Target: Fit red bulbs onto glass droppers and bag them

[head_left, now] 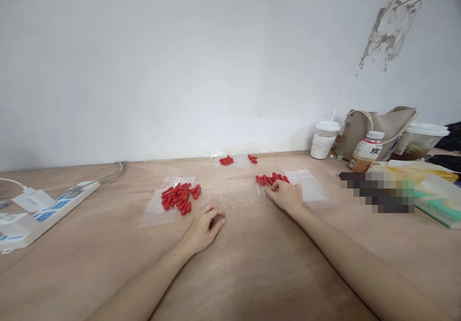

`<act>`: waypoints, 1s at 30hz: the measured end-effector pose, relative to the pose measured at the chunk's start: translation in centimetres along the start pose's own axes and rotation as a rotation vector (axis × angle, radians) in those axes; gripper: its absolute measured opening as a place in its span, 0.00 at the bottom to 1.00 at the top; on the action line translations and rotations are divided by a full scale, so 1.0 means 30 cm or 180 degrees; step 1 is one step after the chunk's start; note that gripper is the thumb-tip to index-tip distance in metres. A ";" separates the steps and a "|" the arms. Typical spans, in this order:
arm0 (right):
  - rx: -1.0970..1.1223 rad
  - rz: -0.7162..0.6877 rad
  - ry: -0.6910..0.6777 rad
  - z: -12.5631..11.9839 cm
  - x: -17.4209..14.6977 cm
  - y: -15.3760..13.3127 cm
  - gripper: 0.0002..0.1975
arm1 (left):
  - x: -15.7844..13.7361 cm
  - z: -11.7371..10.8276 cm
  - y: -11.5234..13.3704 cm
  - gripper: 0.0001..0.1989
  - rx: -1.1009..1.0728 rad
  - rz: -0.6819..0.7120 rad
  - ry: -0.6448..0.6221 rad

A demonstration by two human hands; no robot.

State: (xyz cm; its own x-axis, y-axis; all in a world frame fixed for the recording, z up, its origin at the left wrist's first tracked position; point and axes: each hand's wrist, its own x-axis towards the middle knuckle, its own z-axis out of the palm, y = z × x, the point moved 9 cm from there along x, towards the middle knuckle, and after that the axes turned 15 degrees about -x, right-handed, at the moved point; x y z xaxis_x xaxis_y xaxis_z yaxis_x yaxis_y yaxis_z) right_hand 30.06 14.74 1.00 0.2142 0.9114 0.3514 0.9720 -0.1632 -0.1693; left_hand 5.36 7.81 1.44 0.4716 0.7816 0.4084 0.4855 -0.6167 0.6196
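Tho patchy, wall [180, 71] behind brn tbl [237, 268].

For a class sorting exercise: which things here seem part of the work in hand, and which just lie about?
Apparently part of the work:
- red bulbs
- thin clear tubes
- clear zip bags

Apparently lying about:
- power strip
- lidded cups
- drink bottle
- beige bag
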 end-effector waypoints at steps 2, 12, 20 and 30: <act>-0.0041 0.0050 -0.0017 0.006 0.002 0.001 0.11 | 0.000 0.001 0.001 0.06 0.0010 -0.0008 -0.0012; -0.0293 -0.0016 0.0226 -0.003 0.011 0.014 0.11 | 0.001 0.002 -0.001 0.06 0.0006 0.0062 0.0025; -0.0215 -0.0278 0.0143 -0.016 -0.001 -0.019 0.12 | 0.000 0.000 0.002 0.06 -0.0005 0.0047 0.0029; -0.0774 -0.0093 -0.0686 0.013 0.058 -0.058 0.17 | -0.001 -0.001 0.007 0.07 -0.0030 0.0084 0.0047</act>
State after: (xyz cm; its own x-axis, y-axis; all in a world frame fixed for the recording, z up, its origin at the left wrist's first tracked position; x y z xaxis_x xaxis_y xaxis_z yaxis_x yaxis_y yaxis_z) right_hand 28.71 16.75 1.56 0.1855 0.9718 0.1453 0.9777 -0.1974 0.0721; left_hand 5.44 7.66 1.58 0.4732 0.7664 0.4344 0.4661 -0.6363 0.6147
